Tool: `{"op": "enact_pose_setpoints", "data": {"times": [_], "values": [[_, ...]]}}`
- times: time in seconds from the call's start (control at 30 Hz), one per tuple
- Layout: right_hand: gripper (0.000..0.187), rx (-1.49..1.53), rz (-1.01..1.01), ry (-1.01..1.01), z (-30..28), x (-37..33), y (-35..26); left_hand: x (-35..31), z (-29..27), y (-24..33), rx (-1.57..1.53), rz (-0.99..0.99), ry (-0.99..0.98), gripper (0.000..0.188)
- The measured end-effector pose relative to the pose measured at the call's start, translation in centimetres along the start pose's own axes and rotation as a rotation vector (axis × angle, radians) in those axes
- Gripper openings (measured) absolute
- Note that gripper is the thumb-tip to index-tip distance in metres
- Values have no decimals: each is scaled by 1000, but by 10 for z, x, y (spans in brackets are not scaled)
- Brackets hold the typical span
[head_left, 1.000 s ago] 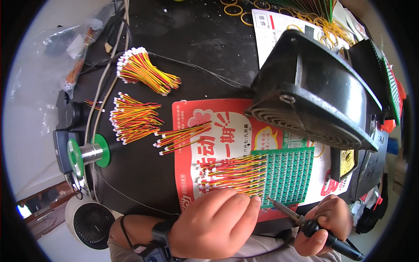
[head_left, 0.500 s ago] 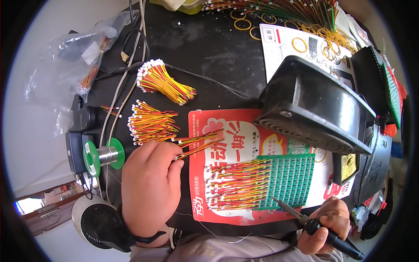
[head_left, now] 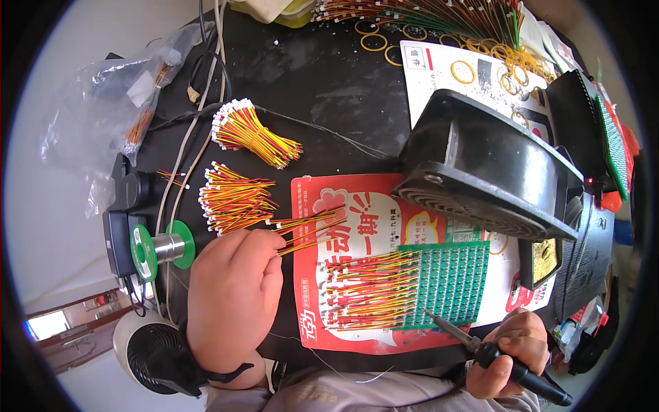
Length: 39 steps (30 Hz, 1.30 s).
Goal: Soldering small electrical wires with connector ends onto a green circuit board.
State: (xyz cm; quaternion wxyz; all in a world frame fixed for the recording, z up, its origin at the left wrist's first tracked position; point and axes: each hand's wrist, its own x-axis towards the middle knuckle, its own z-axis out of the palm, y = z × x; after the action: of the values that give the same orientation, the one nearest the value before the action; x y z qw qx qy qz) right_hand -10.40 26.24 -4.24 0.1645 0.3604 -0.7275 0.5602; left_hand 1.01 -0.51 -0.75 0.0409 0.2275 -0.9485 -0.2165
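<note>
My left hand (head_left: pixel 237 295) is closed at the loose pile of red-and-yellow connector wires (head_left: pixel 237 196). Its fingertips pinch a few wires (head_left: pixel 312 240), whose free ends reach right over the red printed sheet (head_left: pixel 302 206). In my right hand (head_left: pixel 511 353) is a soldering iron (head_left: pixel 539 386), its tip pointing up and left at the lower edge of a green circuit board panel (head_left: pixel 449 285). A row of red and yellow wires (head_left: pixel 371 292) runs left from that panel, white connectors at their far ends. Whether the tip touches the board I cannot tell.
A black fan (head_left: pixel 487 158) stands beyond the board. A tied wire bundle (head_left: pixel 257 134) lies farther back. Left are a solder spool (head_left: pixel 165 248), cables and a plastic bag (head_left: pixel 103 103). A yellow sponge tray (head_left: pixel 542 264) sits at right; rubber bands (head_left: pixel 463 71) lie behind.
The whole view has shifted slightly left. My left fingers have drawn in a little around the wires at the pile; the soldering iron stays nearly in place over the board's lower edge.
</note>
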Motion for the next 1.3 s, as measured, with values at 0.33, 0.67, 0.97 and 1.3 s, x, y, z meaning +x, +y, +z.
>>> {"op": "enact_pose_setpoints", "data": {"times": [0.33,0.67,0.97,1.3], "values": [[29,3,20,25,4,1,-1,-2,-12,3,-121,109,4,18],[27,-5,47,-14,-1,5,-6,-7,0,25,-608,-42,15,13],[26,-14,21,15,2,4,-6,-9,7,31,-986,-209,-29,26],[25,-25,21,-91,-1,7,-8,-15,4,39,-904,-132,-134,7]]}}
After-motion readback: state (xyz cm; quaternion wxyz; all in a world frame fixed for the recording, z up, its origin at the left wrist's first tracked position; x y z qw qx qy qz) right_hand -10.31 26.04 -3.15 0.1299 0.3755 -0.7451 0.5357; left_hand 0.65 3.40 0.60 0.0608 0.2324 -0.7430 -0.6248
